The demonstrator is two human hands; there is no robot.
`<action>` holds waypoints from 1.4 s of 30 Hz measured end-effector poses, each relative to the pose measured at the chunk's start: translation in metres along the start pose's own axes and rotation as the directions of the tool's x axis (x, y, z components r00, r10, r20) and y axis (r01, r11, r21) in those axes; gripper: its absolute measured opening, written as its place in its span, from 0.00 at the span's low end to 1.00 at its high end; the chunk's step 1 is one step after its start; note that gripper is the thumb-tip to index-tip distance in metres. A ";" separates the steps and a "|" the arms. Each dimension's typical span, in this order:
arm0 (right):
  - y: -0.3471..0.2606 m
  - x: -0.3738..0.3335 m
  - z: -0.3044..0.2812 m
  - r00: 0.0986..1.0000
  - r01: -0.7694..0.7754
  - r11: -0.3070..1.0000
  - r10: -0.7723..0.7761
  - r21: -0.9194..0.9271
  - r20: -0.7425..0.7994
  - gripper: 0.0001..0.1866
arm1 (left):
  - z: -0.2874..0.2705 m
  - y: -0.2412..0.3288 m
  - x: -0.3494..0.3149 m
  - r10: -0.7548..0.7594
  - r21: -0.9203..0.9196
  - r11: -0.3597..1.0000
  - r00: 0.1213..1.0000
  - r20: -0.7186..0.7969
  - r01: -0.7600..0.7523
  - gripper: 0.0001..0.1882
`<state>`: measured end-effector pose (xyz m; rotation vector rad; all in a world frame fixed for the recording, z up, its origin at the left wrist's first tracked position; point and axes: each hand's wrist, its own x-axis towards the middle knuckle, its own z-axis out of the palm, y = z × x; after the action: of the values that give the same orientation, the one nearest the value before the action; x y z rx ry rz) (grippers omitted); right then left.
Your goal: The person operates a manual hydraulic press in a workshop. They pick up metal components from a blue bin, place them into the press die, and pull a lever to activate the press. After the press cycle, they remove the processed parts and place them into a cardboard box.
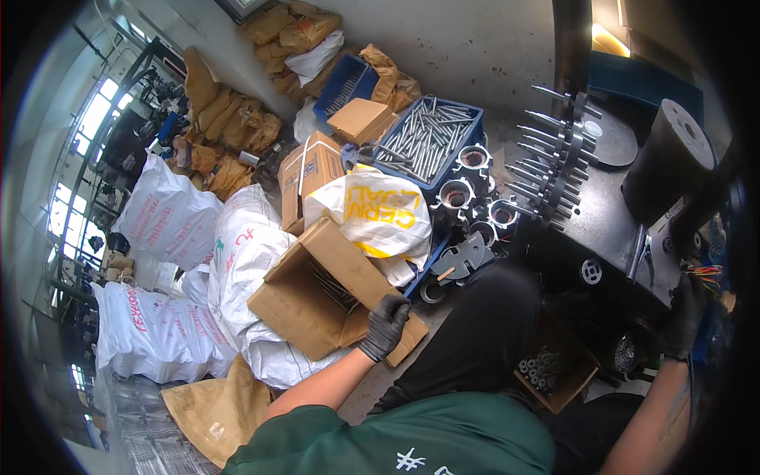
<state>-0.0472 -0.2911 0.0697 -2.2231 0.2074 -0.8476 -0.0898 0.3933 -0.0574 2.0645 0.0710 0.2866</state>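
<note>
My left hand [385,328], in a dark glove, is closed on the near flap of an open cardboard box [289,309]. The box lies tilted on white sacks, and several thin metal shafts [336,291] show inside it. Far to the right, my right hand [682,321], also gloved, is beside the machine, just below a bundle of coloured wires [703,273]. Its fingers are dark and hard to make out there. Between my arms, a small carton [582,372] holds several ring-shaped metal parts [542,370].
A blue crate [475,127] full of metal shafts stands ahead, with round metal housings [455,195] beside it. Upright shafts fill a rack [566,174] on the metal bench [606,202], near a large grey cylinder [673,162]. White sacks [170,214] pile up at left.
</note>
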 end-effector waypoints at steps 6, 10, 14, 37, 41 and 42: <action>0.065 -0.033 -0.048 0.952 0.294 0.956 -0.291 -0.018 0.097 0.23 | -0.081 -0.102 0.016 -0.278 -0.103 0.961 0.899 -0.339 0.258 0.10; 0.044 -0.031 -0.055 0.862 -0.505 0.438 0.299 0.744 0.409 0.21 | -0.098 -0.185 0.029 -0.444 0.428 0.757 0.870 -0.217 0.493 0.20; 0.030 -0.045 -0.047 0.882 -0.472 0.395 0.219 0.789 0.418 0.23 | -0.088 -0.197 0.043 -0.401 0.683 0.667 0.916 -0.008 0.298 0.24; -0.109 -0.056 -0.008 0.769 -0.518 0.226 0.546 0.825 0.333 0.20 | -0.165 -0.152 0.036 -0.455 -0.538 0.842 0.573 -0.682 0.028 0.15; -0.110 -0.060 -0.002 0.787 -0.529 0.234 0.496 0.816 0.368 0.17 | -0.101 0.039 0.080 -0.273 -0.641 0.761 0.848 -0.454 -0.098 0.15; -0.118 -0.059 0.002 0.785 -0.538 0.246 0.494 0.806 0.374 0.15 | -0.066 0.110 0.083 -0.164 -0.586 0.797 0.883 -0.440 -0.144 0.15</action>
<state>-0.1038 -0.1827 0.1204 -0.9948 0.3525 -0.3447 -0.0324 0.4103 0.0833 1.3105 0.2555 0.7100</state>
